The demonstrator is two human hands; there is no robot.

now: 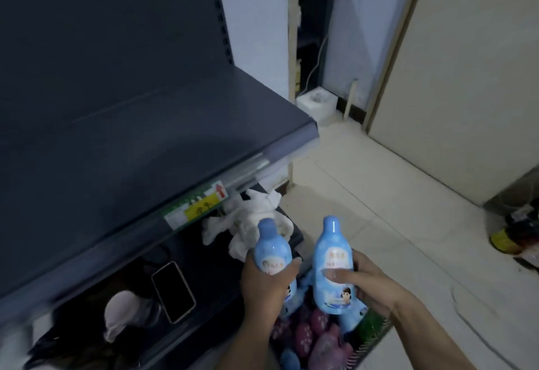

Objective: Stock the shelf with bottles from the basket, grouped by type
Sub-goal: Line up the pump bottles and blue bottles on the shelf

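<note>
My left hand (267, 285) grips a light blue bottle (271, 248) with a blue cap, held upright just below the shelf's front edge. My right hand (361, 280) holds a taller light blue bottle (332, 261) of the same kind, fingers wrapped round its label. Both bottles hang above the basket (370, 340) on the floor, which holds several purple bottles (309, 331) and more blue ones (291, 291). The dark grey shelf (140, 124) spreads across the upper left with nothing on it.
A price tag strip (195, 207) runs along the shelf's front edge. On the lower shelf lie a phone (173, 292), a white cloth bundle (250, 223) and a pale cap (122, 311). A white box (318, 102) stands by the wall. Dark items (516, 238) sit at right.
</note>
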